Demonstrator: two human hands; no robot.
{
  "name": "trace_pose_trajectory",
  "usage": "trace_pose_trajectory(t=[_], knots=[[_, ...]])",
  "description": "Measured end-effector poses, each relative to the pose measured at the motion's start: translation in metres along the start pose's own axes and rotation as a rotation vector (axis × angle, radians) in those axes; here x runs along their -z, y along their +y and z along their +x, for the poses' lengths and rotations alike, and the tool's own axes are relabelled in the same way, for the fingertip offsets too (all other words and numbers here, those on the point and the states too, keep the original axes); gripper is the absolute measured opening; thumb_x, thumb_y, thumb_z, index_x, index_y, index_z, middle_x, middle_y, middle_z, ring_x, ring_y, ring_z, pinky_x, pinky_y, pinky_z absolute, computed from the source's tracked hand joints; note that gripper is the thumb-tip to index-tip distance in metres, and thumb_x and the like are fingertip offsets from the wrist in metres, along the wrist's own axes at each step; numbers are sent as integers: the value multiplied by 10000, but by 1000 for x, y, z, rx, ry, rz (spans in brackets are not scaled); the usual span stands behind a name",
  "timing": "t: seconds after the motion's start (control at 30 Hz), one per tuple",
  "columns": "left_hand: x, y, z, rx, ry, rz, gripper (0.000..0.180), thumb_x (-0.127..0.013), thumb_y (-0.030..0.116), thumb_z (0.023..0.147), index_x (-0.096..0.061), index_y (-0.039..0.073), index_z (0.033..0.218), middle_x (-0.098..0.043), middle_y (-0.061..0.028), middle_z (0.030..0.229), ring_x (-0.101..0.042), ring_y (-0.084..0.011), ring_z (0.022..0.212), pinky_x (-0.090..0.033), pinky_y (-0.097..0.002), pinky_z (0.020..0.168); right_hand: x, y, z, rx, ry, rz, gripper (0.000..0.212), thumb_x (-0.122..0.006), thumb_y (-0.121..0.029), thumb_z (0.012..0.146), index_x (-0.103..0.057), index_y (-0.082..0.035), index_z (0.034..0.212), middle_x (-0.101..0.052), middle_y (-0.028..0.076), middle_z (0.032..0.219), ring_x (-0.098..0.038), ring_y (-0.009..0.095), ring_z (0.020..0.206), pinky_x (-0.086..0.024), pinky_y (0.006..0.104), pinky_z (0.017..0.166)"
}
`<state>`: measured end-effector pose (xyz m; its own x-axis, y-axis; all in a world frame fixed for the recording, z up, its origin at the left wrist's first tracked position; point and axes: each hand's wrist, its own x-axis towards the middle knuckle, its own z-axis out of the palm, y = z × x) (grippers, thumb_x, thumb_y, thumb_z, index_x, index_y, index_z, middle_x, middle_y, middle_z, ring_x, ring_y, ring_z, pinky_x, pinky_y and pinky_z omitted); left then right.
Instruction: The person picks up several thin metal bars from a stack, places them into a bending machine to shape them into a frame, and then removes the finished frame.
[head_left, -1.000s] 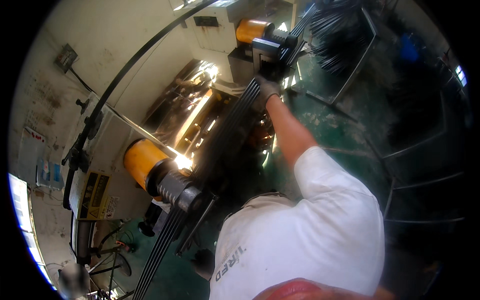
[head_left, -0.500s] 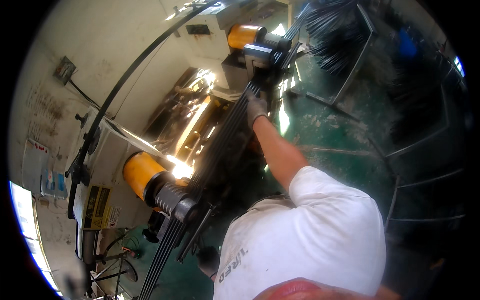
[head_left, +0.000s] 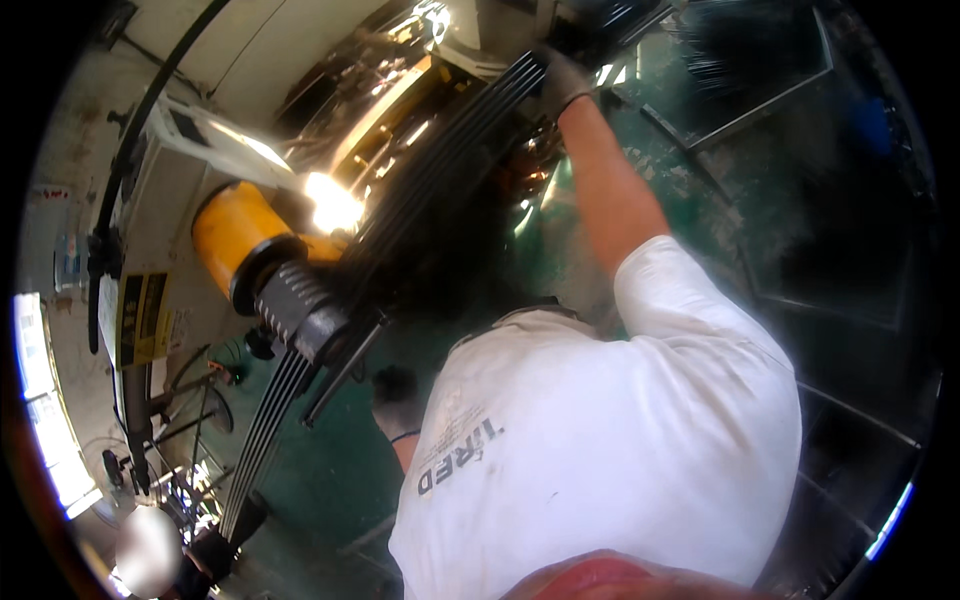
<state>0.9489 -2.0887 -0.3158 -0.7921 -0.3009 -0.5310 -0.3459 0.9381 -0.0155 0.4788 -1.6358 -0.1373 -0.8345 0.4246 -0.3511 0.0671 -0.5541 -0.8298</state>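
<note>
Several long, thin dark metal rods [head_left: 445, 165] run side by side on a slant, from the top middle down to the lower left. My right hand [head_left: 566, 82], in a grey glove, reaches up to their upper stretch and seems closed around them, though motion blurs the fingers. Lower down, my left hand [head_left: 397, 400], in a glove with a dark palm, hangs beside the rods without touching them. Its fingers are too dark to read. Between the hands, the rods pass under a dark ribbed cylinder [head_left: 305, 305] joined to an orange motor-like drum [head_left: 235, 235].
A short dark bar [head_left: 345, 370] juts out beside the ribbed cylinder. Bright light glares off the machine bed behind the rods. At lower left another person [head_left: 150, 550], partly blurred, is by the rods' far end. A metal rack frame [head_left: 775, 105] with dark rods stands right.
My view has shifted, so the machine sits further up and left. My right hand stays at the rods. My left hand shows more fully, and the other person comes clearer into view.
</note>
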Motion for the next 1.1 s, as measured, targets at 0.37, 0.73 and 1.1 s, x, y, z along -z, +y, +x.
trace_pose_trajectory(t=[0.37, 0.73, 1.1], knots=[[-18, 14, -3, -332, -8, 243, 249, -547, 194, 968, -773, 90, 982, -746, -166, 1086, -727, -325, 987, -591, -445, 831, 145, 101, -104, -202, -84, -537, 493, -668, -447, 1013, -692, 35, 1113, -739, 141, 919, -720, 257, 730, -584, 382, 606], [-4, 26, 47, -237, 61, 371, 238, -540, 157, 981, -775, 122, 983, -764, -111, 1039, -736, -299, 965, -600, -454, 784, 260, 170, -13, -581, -244, -1406, 501, -693, -464, 973, -704, 36, 942, -665, 105, 706, -623, 201, 553, -502, 357, 508], [23, 251, 115, 79, -156, -734, 178, -619, 142, 987, -756, 44, 1044, -750, -140, 1034, -719, -281, 928, -593, -393, 770, 239, 115, 117, -663, -497, -1589, 447, -707, -395, 940, -738, 51, 920, -692, 110, 732, -646, 217, 589, -523, 368, 556]])
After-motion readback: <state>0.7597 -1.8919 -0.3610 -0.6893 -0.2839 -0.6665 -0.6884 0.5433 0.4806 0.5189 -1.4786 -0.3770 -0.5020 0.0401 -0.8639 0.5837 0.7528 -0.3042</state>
